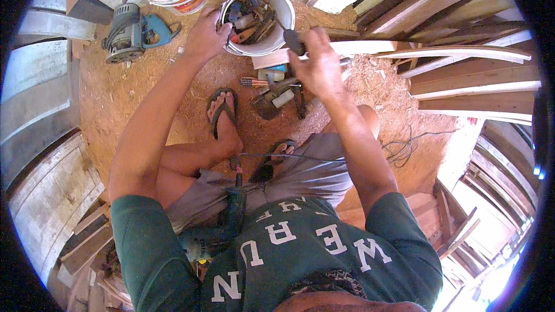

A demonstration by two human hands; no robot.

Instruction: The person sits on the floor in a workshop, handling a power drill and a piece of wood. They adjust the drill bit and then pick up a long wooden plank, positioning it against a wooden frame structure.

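Observation:
A white bucket [291, 11] full of mixed tools and scraps stands on the floor in front of me. My left hand [207, 36] grips its left rim, with the fingertips close to a small red piece [234, 39] inside. On the other side, my right hand [321, 60] is closed around the black handle of a screwdriver [293, 41]; its thin shaft points at the bucket's right rim. Below the bucket lie a brush [253, 82] and several other hand tools, partly covering one another. A green power drill [234, 205] rests against my lap.
Behind the bucket's left side stands a second bucket [193, 1] holding tools. A router [124, 37] and a blue-handled power tool [159, 30] sit on the sawdust-covered floor at left. Stacked boards [462, 72] line the right. A dark cord [404, 147] coils near my right knee.

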